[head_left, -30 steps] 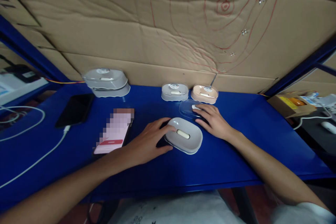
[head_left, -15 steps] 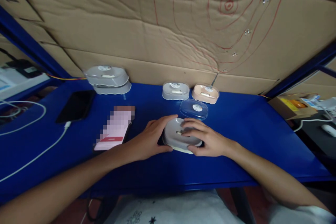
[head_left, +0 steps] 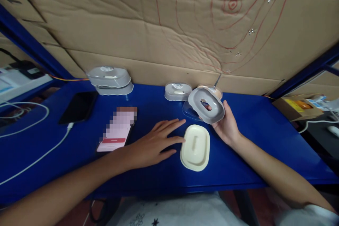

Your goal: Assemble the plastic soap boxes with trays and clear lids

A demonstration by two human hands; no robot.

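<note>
Right hand (head_left: 229,127) holds grey shell (head_left: 215,113) up, tilted; left hand (head_left: 155,144) spread wide, fingertip at cream base (head_left: 195,146). Shell and clear lid (head_left: 188,112) off, base flat on table (head_left: 225,173); grey box (head_left: 177,96) lidded. Shell hides some right fingers, part of lid and peach box (head_left: 218,93).
</note>
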